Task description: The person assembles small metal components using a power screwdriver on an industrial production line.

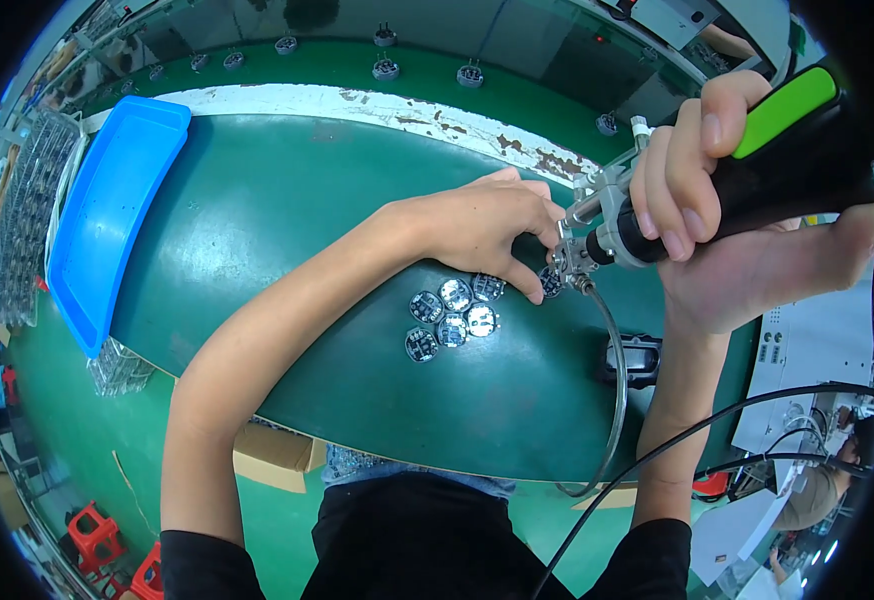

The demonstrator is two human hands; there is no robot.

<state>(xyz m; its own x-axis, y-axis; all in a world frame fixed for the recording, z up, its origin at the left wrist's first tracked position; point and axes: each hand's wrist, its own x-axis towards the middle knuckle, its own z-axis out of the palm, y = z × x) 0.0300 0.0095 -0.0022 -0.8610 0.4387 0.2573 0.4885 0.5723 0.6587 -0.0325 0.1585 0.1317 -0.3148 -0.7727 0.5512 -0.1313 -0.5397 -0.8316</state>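
In my right hand [702, 190] is a black powered screwdriver [777, 160] with a green strip on its body, my fingers wrapped round it. Its metal nozzle [575, 250] points left and down, and a clear hose [620, 375] runs from it. Beneath the nozzle lies a small round dark part [551, 282], partly hidden. My left hand [487, 225] reaches over the bench, thumb and fingers curved about that part at the tool's tip; some of its fingertips are behind the nozzle. Close by, several round silver-and-black parts [454, 294] lie grouped on the green bench top [357, 390].
A blue plastic tray [122, 215] lies at the bench's left end, beside stacked clear trays [32, 220]. A black holder [637, 360] sits near my right forearm. Beyond the worn white ledge [347, 103], similar parts [386, 69] stand on a green strip. Black cables [707, 430] cross at lower right.
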